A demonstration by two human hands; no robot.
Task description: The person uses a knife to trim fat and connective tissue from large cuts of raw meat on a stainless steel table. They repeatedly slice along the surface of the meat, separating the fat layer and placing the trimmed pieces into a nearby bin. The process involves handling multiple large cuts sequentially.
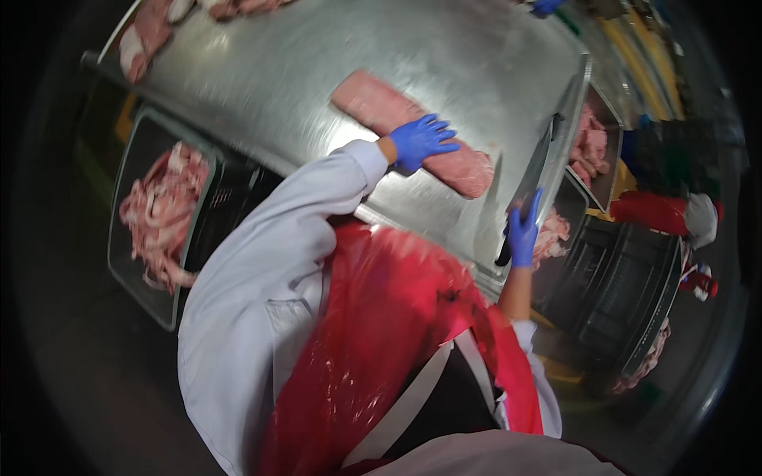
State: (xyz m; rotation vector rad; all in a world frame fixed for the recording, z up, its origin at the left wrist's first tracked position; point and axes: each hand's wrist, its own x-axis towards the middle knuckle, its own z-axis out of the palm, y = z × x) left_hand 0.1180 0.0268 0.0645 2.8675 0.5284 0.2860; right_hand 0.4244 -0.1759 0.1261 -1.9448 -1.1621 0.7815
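Note:
Under my blue-gloved left hand (419, 143) lies a long pink slab of meat (369, 99) on the steel table (262, 63); the fingers rest spread across its top. My right hand (524, 234), also in a blue glove, grips a long knife (540, 159) by its dark handle at the table's right edge, with the blade pointing away from me along that edge. The tip of the meat nearest that hand is bare.
A tub of trimmings (163, 214) stands left. More meat pieces (143, 40) lie at the table's back left. At right are trays of meat (587, 143), dark crates (603, 293) and people in red aprons (651, 206). Another person's gloved hand (546, 6) shows at the top.

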